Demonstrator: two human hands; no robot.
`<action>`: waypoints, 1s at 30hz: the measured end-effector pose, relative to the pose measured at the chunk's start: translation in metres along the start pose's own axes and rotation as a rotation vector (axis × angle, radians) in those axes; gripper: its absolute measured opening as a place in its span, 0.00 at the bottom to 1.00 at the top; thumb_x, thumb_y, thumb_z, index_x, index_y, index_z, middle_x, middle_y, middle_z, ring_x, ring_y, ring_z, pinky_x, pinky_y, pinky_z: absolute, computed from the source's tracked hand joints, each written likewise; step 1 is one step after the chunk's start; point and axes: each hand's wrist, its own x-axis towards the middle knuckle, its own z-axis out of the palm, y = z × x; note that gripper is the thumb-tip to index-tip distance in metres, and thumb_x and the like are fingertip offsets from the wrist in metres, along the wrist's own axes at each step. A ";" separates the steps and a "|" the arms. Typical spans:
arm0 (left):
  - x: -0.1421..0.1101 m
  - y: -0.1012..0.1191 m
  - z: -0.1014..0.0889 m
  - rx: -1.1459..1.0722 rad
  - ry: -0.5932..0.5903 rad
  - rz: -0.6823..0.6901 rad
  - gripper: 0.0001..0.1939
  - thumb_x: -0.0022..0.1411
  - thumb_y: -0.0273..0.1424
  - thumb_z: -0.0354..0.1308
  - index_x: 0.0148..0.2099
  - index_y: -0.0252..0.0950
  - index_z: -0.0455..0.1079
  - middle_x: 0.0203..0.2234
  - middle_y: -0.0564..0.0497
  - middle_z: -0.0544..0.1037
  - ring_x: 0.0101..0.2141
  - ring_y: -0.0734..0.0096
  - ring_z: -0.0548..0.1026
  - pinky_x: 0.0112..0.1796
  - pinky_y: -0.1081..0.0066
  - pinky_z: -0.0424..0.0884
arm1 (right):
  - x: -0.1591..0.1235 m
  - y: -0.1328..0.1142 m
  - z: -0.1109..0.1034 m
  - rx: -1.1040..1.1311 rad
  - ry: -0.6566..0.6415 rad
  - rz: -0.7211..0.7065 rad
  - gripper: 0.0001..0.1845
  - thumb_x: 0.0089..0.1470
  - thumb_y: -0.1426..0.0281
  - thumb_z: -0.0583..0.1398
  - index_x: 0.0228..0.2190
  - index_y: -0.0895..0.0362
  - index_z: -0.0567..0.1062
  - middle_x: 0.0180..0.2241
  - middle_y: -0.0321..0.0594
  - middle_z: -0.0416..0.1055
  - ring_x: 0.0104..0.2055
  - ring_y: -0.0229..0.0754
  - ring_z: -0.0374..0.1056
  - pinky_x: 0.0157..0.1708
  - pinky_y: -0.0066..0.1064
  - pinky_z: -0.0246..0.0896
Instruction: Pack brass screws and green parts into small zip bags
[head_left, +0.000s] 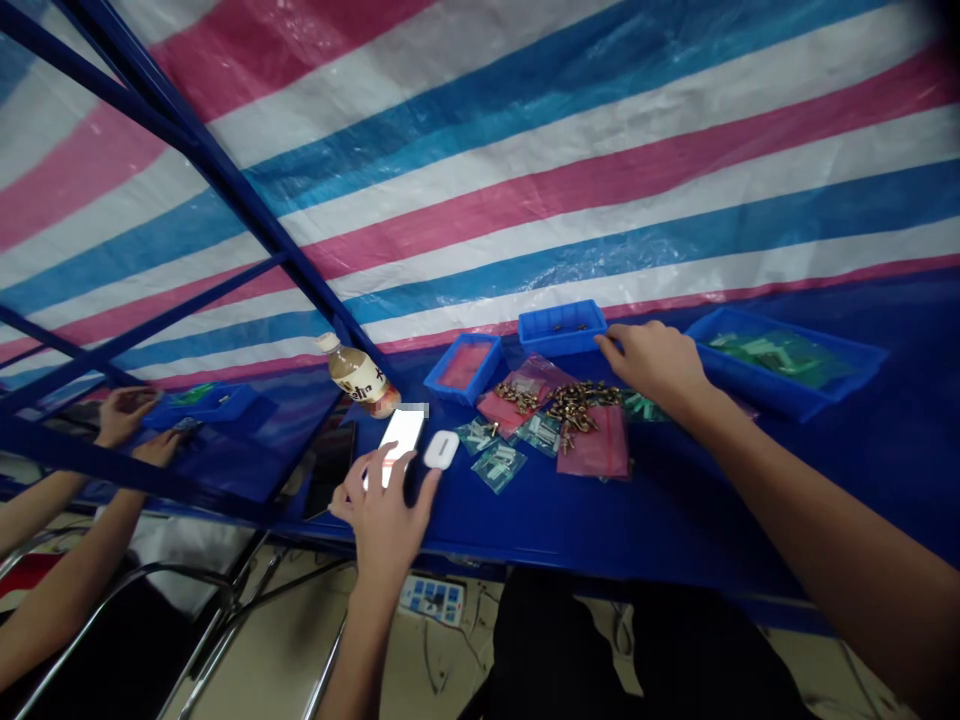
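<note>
My left hand [386, 510] lies over a lit smartphone [403, 432] with its fingers spread on the screen. The thumb reaches toward a white earbud case [441, 449] beside the phone. At the back of the table, my right hand [656, 362] has its fingers curled at the right end of a small blue bin [562, 330], which has a few small dark pieces inside. In front of that bin lies a heap of brass-coloured metal fittings [581, 405], partly on pink plastic bags [592, 455]. Small clear bags [499, 465] with pale pieces lie nearby.
A blue bin with a pink bag [463, 368] and a larger blue bin of green packets [780, 360] flank the middle bin. A drink bottle [358, 375] stands at left by a blue metal frame [255, 225]. Beyond it, another person's hands [139, 430] work.
</note>
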 end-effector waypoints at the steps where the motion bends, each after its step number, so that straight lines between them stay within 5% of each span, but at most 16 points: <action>1: 0.002 0.007 0.000 -0.004 -0.019 0.015 0.17 0.64 0.45 0.55 0.49 0.42 0.72 0.55 0.46 0.71 0.56 0.50 0.62 0.54 0.50 0.53 | 0.000 0.000 0.000 -0.003 0.004 0.000 0.25 0.63 0.56 0.48 0.43 0.59 0.78 0.36 0.55 0.75 0.38 0.54 0.72 0.37 0.40 0.62; 11: 0.015 0.037 0.013 0.004 -0.060 -0.161 0.15 0.58 0.45 0.60 0.40 0.40 0.74 0.52 0.47 0.72 0.53 0.48 0.62 0.49 0.49 0.55 | 0.000 0.003 -0.003 -0.018 0.056 0.007 0.26 0.64 0.57 0.47 0.42 0.59 0.78 0.36 0.56 0.75 0.37 0.54 0.72 0.36 0.40 0.62; 20: 0.041 0.006 0.007 0.012 0.014 -0.340 0.15 0.55 0.45 0.60 0.35 0.38 0.75 0.51 0.47 0.73 0.54 0.45 0.61 0.49 0.48 0.54 | 0.001 0.004 -0.002 0.004 0.064 0.009 0.26 0.64 0.57 0.47 0.41 0.59 0.77 0.36 0.56 0.75 0.37 0.55 0.72 0.36 0.42 0.62; 30: 0.058 -0.018 0.031 0.087 -0.045 -0.377 0.18 0.55 0.48 0.59 0.36 0.39 0.76 0.53 0.48 0.71 0.55 0.48 0.59 0.50 0.50 0.55 | 0.001 0.001 -0.003 -0.027 0.046 0.007 0.25 0.64 0.57 0.45 0.41 0.57 0.77 0.35 0.52 0.75 0.34 0.51 0.72 0.34 0.38 0.61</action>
